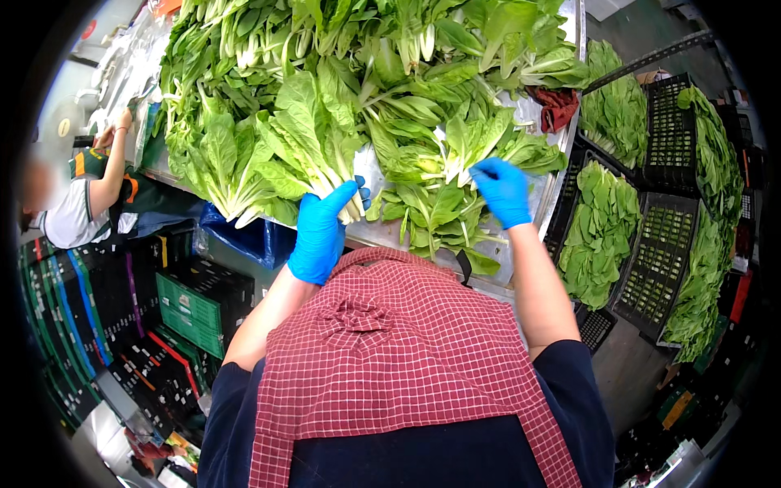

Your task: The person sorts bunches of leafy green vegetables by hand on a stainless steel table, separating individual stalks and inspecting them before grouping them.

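My left hand [326,229], in a blue glove, is closed around the pale stems of a bunch of leafy greens [305,134], its leaves spread away from me. My right hand [503,189], also gloved in blue, is at the pale stem ends of another bunch [470,143]; whether its fingers grip a stem I cannot tell. Loose greens [433,213] lie on the metal table [518,244] between my hands, near the edge. A large heap of greens [244,36] covers the far part of the table.
A dark red cloth [554,110] lies by the table's right edge. Black crates [656,262] with greens [601,232] stand to the right. At the left, a co-worker [91,189] stands by clear plastic sheets. A blue bag [247,238] and stacked crates [189,311] are at the lower left.
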